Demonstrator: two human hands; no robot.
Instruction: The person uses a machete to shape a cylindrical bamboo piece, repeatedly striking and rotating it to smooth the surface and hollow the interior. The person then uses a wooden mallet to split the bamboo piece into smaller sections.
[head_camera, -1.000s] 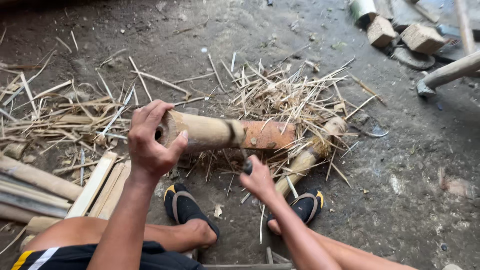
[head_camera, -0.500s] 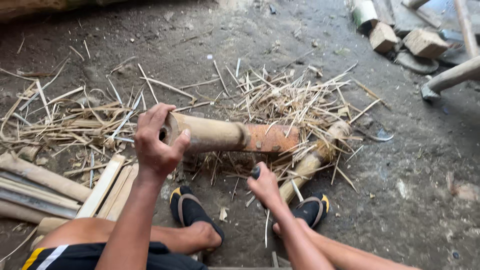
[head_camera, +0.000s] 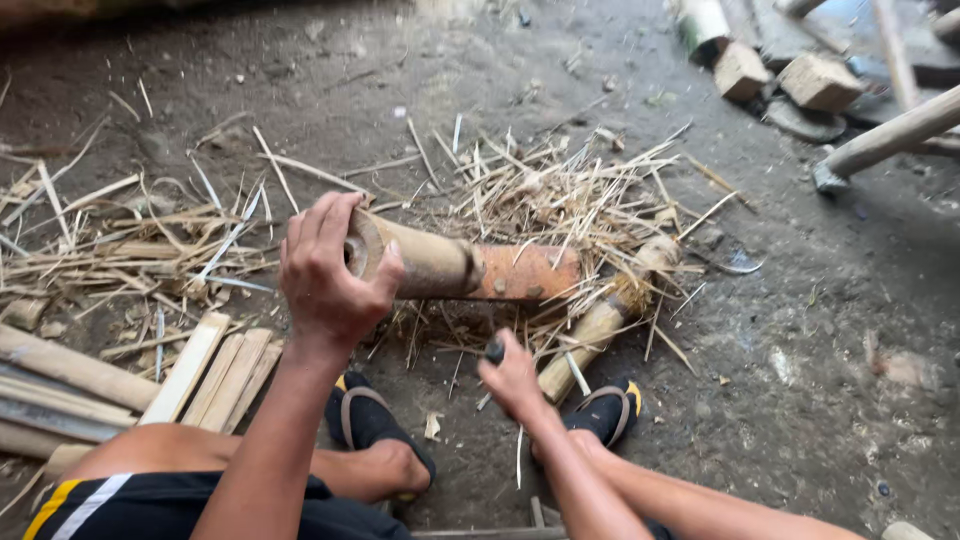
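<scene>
A dirt floor (head_camera: 300, 90) fills the frame, strewn with a heap of bamboo slivers (head_camera: 560, 190) at centre and split slats (head_camera: 215, 370) at lower left. Across the middle of the frame a thick bamboo section (head_camera: 470, 270) is laid on its side, its hollow end turned left. It is judged stiff, fairly heavy and smooth-skinned, so likely to roll or slip; the open rim is the surest place to be gripped. That end is clasped by the left hand (head_camera: 325, 275), fingers wrapped over the top and thumb pressed at the rim. A thinner bamboo piece (head_camera: 600, 320) is propped under the section at lower right. Below centre, the right hand (head_camera: 512, 378) is closed around a dark tool handle (head_camera: 495, 350); the blade cannot be seen.
</scene>
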